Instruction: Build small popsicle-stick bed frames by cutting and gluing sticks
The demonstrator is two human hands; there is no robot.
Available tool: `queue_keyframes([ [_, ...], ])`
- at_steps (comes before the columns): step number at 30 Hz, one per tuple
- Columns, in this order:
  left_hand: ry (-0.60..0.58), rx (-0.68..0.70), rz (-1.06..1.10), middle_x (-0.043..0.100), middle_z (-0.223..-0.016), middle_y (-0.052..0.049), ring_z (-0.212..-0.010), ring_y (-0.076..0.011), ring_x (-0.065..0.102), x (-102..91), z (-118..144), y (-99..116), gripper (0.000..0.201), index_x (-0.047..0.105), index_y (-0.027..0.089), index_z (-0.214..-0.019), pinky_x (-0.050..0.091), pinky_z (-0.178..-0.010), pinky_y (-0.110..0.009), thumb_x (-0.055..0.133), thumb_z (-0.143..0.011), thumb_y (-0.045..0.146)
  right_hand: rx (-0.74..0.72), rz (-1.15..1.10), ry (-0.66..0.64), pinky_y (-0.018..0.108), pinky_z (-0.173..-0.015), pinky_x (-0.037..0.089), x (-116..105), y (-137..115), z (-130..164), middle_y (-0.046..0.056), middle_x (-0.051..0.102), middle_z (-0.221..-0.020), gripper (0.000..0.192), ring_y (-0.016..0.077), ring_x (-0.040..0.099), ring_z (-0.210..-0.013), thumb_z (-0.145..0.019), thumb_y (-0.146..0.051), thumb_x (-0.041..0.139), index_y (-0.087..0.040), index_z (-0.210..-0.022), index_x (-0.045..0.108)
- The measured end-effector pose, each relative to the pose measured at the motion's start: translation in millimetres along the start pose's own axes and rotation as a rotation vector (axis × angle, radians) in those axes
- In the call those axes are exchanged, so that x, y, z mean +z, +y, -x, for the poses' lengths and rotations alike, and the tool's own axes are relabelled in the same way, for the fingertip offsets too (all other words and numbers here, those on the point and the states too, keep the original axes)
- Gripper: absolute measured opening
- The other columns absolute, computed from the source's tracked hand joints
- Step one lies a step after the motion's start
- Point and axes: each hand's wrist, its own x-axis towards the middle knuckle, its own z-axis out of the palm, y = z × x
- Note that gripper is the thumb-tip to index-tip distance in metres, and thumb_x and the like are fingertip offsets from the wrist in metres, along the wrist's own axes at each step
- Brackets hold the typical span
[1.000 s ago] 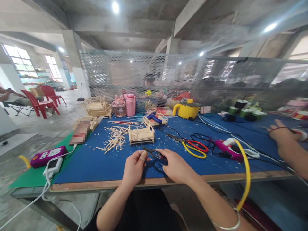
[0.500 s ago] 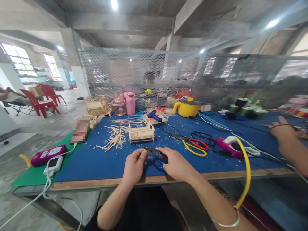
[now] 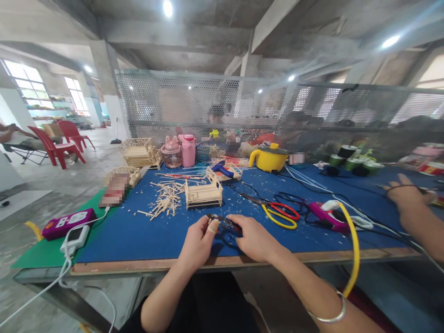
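Observation:
My right hand (image 3: 255,236) is closed around the handles of small dark pliers (image 3: 227,223) held just above the blue tabletop. My left hand (image 3: 199,238) is pinched at the tool's jaws, and a pale wrap circles one of its digits. What lies between those fingertips is too small to make out. Just beyond my hands stands a small slatted wooden frame (image 3: 204,193), shaped like a little bed. Left of it lies a loose pile of short wooden sticks (image 3: 166,199). Large scissors (image 3: 272,212) with red and yellow handles rest to the right.
A blue glue gun (image 3: 222,169) lies on another wooden frame. Behind are a yellow pot (image 3: 269,158) and a pink bottle (image 3: 188,151). Cables and a purple power strip (image 3: 329,216) occupy the right side, near another person's arm (image 3: 416,208). A phone (image 3: 114,188) lies left.
My left fingers have shifted slightly and the thumb turned forward at the jaws. The pliers' jaws look closer together. The frame and sticks have stayed in place.

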Motion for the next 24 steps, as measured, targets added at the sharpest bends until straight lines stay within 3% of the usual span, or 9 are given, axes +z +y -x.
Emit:
queue_keyframes([
  [4, 0.051, -0.08, -0.154, 0.052, -0.056, 0.0, -0.055, -0.0123, 0.043, 2.1, -4.1, -3.7, 0.052, 0.05, 0.017, -0.06, 0.03, -0.055, -0.025, 0.036, -0.088, 0.059, -0.065, 0.005, 0.017, 0.03, -0.087, 0.043, 6.4, 3.9, -2.5, 0.005, 0.068, -0.108, 0.043, 0.0223, 0.06, -0.103, -0.066, -0.008, 0.05, -0.023, -0.105, 0.063],
  [9, 0.038, -0.06, -0.295, 0.047, -0.053, 0.001, -0.054, -0.0123, 0.037, 3.4, -6.1, -2.1, 0.048, 0.041, 0.019, -0.056, 0.023, -0.055, -0.026, 0.033, -0.09, 0.052, -0.127, 0.032, 0.087, 0.032, -0.09, 0.043, 19.1, 15.0, -5.5, 0.01, 0.066, -0.106, 0.045, 0.0215, 0.059, -0.101, -0.066, -0.006, 0.049, -0.017, -0.109, 0.06],
  [13, 0.046, -0.048, -0.354, 0.045, -0.053, 0.0, -0.053, -0.0128, 0.035, 4.8, -5.4, 0.9, 0.048, 0.039, 0.02, -0.055, 0.02, -0.055, -0.027, 0.032, -0.091, 0.05, -0.115, 0.192, 0.197, 0.037, -0.095, 0.041, 27.9, 22.0, -2.3, 0.015, 0.064, -0.109, 0.052, 0.0255, 0.056, -0.105, -0.065, -0.006, 0.05, -0.011, -0.117, 0.057],
  [16, 0.05, -0.028, -0.326, 0.041, -0.052, 0.001, -0.053, -0.0124, 0.033, 6.2, -4.0, 1.7, 0.049, 0.037, 0.02, -0.054, 0.019, -0.055, -0.028, 0.031, -0.091, 0.05, -0.067, 0.281, 0.293, 0.038, -0.093, 0.041, 31.5, 24.0, -0.6, 0.014, 0.064, -0.109, 0.052, 0.0266, 0.057, -0.104, -0.065, -0.006, 0.049, -0.012, -0.116, 0.057],
  [20, 0.025, -0.02, -0.241, 0.034, -0.055, 0.003, -0.056, -0.0119, 0.03, 6.8, 0.0, 1.6, 0.047, 0.034, 0.02, -0.058, 0.021, -0.055, -0.026, 0.029, -0.092, 0.053, -0.004, 0.191, 0.371, 0.035, -0.092, 0.042, 30.3, 26.8, -5.5, 0.013, 0.062, -0.112, 0.052, 0.0247, 0.056, -0.105, -0.067, -0.007, 0.048, -0.013, -0.118, 0.055],
  [24, 0.03, 0.003, -0.109, 0.039, -0.061, 0.003, -0.06, -0.012, 0.035, 4.8, 3.1, 1.2, 0.039, 0.035, 0.02, -0.064, 0.026, -0.058, -0.024, 0.028, -0.093, 0.045, -0.03, 0.076, 0.275, 0.033, -0.09, 0.042, 20.3, 29.3, -12.1, 0.01, 0.059, -0.106, 0.064, 0.0212, 0.054, -0.099, -0.062, -0.002, 0.047, -0.014, -0.125, 0.049],
])
